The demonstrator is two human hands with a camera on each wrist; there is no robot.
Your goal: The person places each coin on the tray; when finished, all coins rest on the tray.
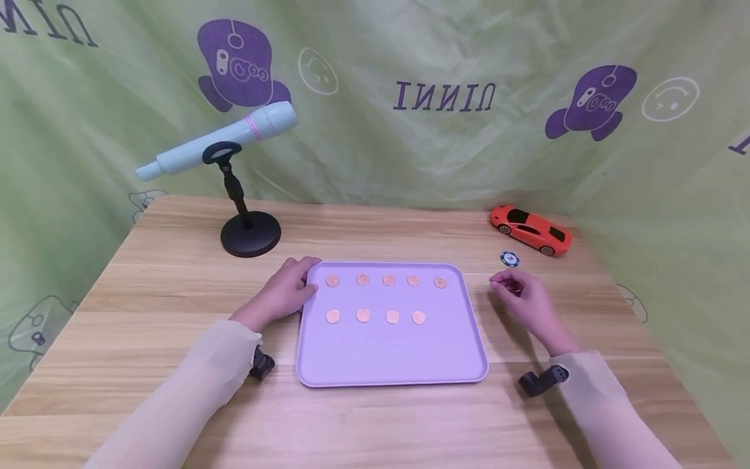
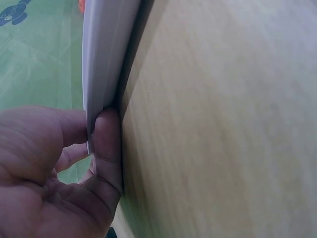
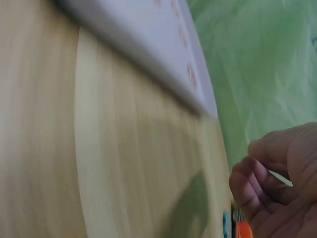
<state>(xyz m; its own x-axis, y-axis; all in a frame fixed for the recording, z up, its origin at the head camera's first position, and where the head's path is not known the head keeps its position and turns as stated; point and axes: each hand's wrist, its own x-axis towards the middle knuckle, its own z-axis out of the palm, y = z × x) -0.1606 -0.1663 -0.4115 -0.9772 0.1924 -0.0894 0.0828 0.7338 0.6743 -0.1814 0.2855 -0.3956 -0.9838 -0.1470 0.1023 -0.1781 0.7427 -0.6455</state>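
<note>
Left hand grips the tray at its upper-left corner; right hand, fingers curled and holding nothing visible, hovers right of it, below the chip.

Both forearms, in pale sleeves, reach forward from the lower corners of the head view, each with a dark camera mount at the wrist. The left hand lies palm down, its fingers curled and pinching. The right hand rests apart on the other side, its fingers loosely curled inward; whether they hold anything cannot be told.
</note>
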